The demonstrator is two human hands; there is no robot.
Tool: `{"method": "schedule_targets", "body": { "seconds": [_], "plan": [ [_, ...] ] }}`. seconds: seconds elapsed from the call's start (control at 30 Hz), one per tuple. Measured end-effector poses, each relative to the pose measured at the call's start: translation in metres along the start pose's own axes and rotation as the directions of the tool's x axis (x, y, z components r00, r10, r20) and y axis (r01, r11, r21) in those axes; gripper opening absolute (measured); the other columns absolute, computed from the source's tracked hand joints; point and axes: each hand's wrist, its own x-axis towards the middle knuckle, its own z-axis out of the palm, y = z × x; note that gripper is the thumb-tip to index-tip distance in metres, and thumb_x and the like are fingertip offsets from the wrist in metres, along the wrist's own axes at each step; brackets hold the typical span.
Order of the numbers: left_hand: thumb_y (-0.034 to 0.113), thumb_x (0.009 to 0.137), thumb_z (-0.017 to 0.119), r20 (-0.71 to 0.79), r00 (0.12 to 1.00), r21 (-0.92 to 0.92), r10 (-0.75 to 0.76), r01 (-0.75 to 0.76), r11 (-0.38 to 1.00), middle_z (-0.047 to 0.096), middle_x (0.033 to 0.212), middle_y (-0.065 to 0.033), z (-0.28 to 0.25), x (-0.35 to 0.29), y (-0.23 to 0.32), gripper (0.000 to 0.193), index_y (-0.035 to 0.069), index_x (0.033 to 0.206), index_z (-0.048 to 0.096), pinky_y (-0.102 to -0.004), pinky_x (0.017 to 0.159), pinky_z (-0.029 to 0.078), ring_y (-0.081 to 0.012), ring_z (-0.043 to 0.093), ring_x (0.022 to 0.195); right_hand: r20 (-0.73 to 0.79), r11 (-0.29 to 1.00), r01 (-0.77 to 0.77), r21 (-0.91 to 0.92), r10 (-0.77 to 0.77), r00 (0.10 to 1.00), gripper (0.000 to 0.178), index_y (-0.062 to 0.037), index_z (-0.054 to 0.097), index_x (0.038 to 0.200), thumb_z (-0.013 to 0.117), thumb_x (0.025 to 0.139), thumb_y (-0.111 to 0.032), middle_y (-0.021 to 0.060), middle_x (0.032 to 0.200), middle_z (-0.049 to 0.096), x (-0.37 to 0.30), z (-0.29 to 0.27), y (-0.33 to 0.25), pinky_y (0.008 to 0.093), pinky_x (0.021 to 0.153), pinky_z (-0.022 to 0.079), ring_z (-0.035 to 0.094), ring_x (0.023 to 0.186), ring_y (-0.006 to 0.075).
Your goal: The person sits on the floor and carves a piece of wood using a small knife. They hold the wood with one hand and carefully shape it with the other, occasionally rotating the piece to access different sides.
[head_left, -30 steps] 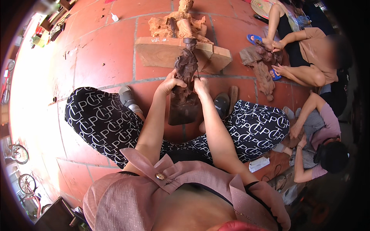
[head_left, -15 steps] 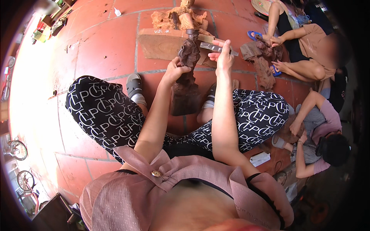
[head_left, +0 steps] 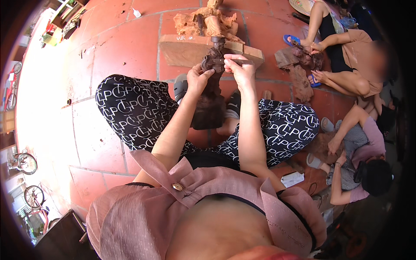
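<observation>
A dark brown wood carving [head_left: 209, 97] stands upright between my knees, its top knobbly and its lower part a broad block. My left hand [head_left: 200, 79] grips its upper part from the left, thumb across the front. On the other side my right hand [head_left: 242, 74] pinches a thin flat strip [head_left: 246, 62], its near end at the carving's upper part. Whether the strip is a blade or an abrasive sheet cannot be made out. The fingertips of both hands are close together at the carving.
Beyond the carving, a pale wood block [head_left: 182, 50] bears a lighter orange carving [head_left: 212, 25]. To the right, a person [head_left: 359, 56] handles another dark carving [head_left: 299, 78]; a second person [head_left: 359, 138] sits nearer. A white bottle [head_left: 137, 13] lies on the red tile floor [head_left: 112, 39].
My right hand has come leftward and down, bringing the strip from beside the carving onto its upper part. My left leg has shifted inward. The left hand keeps its grip.
</observation>
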Motion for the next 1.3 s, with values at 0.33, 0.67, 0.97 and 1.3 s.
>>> {"method": "schedule_targets", "body": {
  "seconds": [0.33,0.67,0.97,1.3],
  "plan": [
    [0.018,0.076,0.068,0.047,0.993,0.271,-0.112,0.095,0.958,0.064,0.09,-0.0105,-0.006,-0.021,0.021,0.038,-0.002,0.107,0.058,-0.0252,0.071,0.048,-0.015,0.06,0.082,0.021,0.996,0.082,-0.026,-0.082,0.996,0.005,-0.001,0.061,0.081,0.064,0.077,-0.002,0.0035,0.071,0.061,0.007,0.019,0.035,0.0193,0.054,0.048,0.058,0.061,0.0076],
    [0.014,0.077,0.064,0.199,0.972,0.368,0.125,-0.192,0.91,0.064,0.078,-0.0083,-0.007,0.056,0.124,0.028,-0.003,0.099,0.062,-0.0224,0.059,0.049,-0.0105,0.06,0.065,-0.101,0.965,-0.01,-0.26,-0.017,0.995,0.019,-0.0004,0.067,0.079,0.072,0.07,-0.016,0.0063,0.075,0.066,0.038,0.019,-0.001,0.027,0.068,0.046,0.059,0.069,0.0114],
    [0.035,0.071,0.07,0.589,0.776,0.757,-0.226,-0.431,0.491,0.06,0.064,-0.0109,0.081,0.105,0.135,0.046,-0.002,0.098,0.062,-0.0285,0.043,0.047,-0.0164,0.059,0.053,-0.091,0.964,0.057,-0.259,-0.083,0.992,0.019,-0.0038,0.066,0.083,0.068,0.067,-0.013,0.0093,0.076,0.064,0.031,0.025,0.025,0.029,0.071,0.045,0.061,0.072,0.0157],
    [0.02,0.074,0.058,0.73,0.677,0.672,-0.098,-0.685,0.28,0.063,0.072,-0.0115,0.089,0.11,0.084,0.034,0.009,0.106,0.058,-0.034,0.065,0.05,-0.0247,0.062,0.067,-0.148,0.904,0.142,-0.403,-0.218,0.965,0.018,-0.0033,0.056,0.076,0.069,0.066,-0.012,0.0066,0.074,0.055,0.03,0.029,0.027,0.0307,0.066,0.044,0.056,0.07,0.0189]
  ]
}}
